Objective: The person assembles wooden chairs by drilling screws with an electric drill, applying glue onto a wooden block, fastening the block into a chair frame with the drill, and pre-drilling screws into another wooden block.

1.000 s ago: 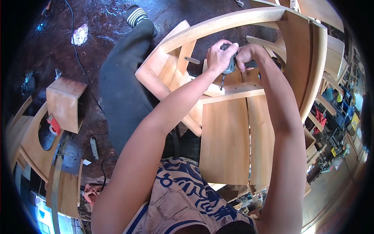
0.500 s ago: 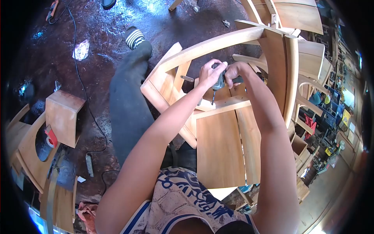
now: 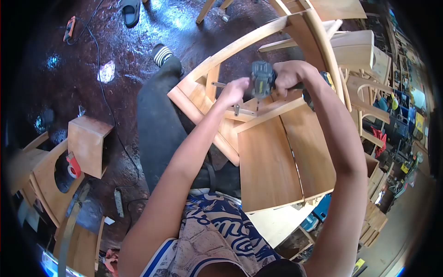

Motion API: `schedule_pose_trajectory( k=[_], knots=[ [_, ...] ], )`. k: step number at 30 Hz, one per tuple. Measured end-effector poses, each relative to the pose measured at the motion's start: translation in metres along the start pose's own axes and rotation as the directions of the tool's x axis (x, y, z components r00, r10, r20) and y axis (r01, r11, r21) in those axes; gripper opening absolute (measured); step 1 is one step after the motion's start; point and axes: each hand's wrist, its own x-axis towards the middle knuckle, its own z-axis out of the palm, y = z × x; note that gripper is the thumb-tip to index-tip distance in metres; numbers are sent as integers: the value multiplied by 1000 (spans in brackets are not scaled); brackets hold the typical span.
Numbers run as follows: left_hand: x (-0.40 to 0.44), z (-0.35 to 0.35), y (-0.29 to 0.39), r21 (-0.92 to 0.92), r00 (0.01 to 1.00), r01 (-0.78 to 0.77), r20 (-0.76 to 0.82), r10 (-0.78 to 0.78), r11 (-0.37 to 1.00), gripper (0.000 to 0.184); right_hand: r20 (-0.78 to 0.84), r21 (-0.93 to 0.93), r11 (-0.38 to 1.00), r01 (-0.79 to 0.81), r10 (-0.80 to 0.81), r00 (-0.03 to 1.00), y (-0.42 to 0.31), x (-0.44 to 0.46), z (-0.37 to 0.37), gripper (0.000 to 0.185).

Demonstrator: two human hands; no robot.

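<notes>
My right hand (image 3: 290,78) is wrapped round the handle of a dark cordless drill (image 3: 262,79). The drill points down, its bit over a wooden crosspiece (image 3: 277,111) of a chair frame (image 3: 242,40). Just left of the drill, my left hand (image 3: 234,92) is apart from it, with blurred, curled fingers; what they hold, if anything, cannot be made out. Small metal brackets (image 3: 237,110) show on the frame near this hand. The chair's two-board wooden panel (image 3: 272,161) lies toward my body, with a narrow gap between its boards.
My outstretched leg (image 3: 159,124) lies left of the frame. Wooden chair parts (image 3: 87,143) stand at the left, with a red tape dispenser (image 3: 73,165). A black cord (image 3: 105,97) crosses the floor by a power strip (image 3: 119,203). More wooden chairs (image 3: 353,51) crowd the upper right.
My left hand has come off the drill and moved left. My right hand still grips the drill. The view has shifted, and the chair frame appears turned slightly.
</notes>
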Motion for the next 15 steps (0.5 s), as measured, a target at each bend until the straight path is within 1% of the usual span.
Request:
schedule_pose_trajectory(
  k=[1, 3, 4, 5, 6, 7, 9, 10, 11, 12, 13, 14, 15],
  knots=[
    [-26, -4, 61, 426, 998, 37, 39, -59, 904, 34, -19, 11, 1000, -4, 4, 1000, -2, -18, 3, 13],
    [-45, 9, 63, 532, 974, 56, 156, -163, 845, 31, -147, -81, 992, 92, -103, 984, -25, -74, 17, 18],
    [-51, 17, 44, 546, 972, 39, 173, -158, 837, 31, -241, -110, 990, 90, -114, 964, -31, -99, 24, 23],
    [-56, 27, 11, 667, 975, -142, 223, -14, 732, 30, -258, -91, 992, 85, -106, 960, -30, -122, 29, 23],
    [-57, 34, -9, 755, 948, -308, 293, 122, 579, 28, -348, -68, 988, 138, -153, 925, -27, -144, 33, 26],
    [-57, 36, -9, 761, 943, -325, 308, 128, 561, 28, -438, -55, 980, 192, -196, 877, -23, -165, 38, 29],
    [-57, 38, -8, 776, 896, -426, 434, 97, 465, 28, -668, 33, 927, 374, -258, 698, -6, -212, 58, 35],
    [-59, 40, 0, 819, 920, -363, 390, 31, 444, 23, -805, 1, 871, 491, -291, 518, 3, -231, 74, 34],
    [-61, 41, -3, 825, 918, -370, 395, 32, 427, 23, -903, -59, 805, 590, -295, 311, 14, -246, 88, 32],
    [-63, 40, -12, 808, 920, -384, 378, 107, 446, 24, -930, -211, 822, 529, -336, 151, 31, -256, 99, 35],
    [-63, 38, -21, 790, 916, -401, 359, 182, 463, 26, -937, -301, 845, 442, -348, 28, 47, -269, 107, 33],
    [-65, 39, -12, 797, 913, -408, 365, 183, 445, 26, -932, -359, 888, 286, -357, -62, 59, -281, 113, 30],
    [-72, 41, -4, 780, 914, -406, 350, 205, 477, 24, -926, -372, 907, 197, -350, -140, 73, -286, 117, 28]
  ],
)
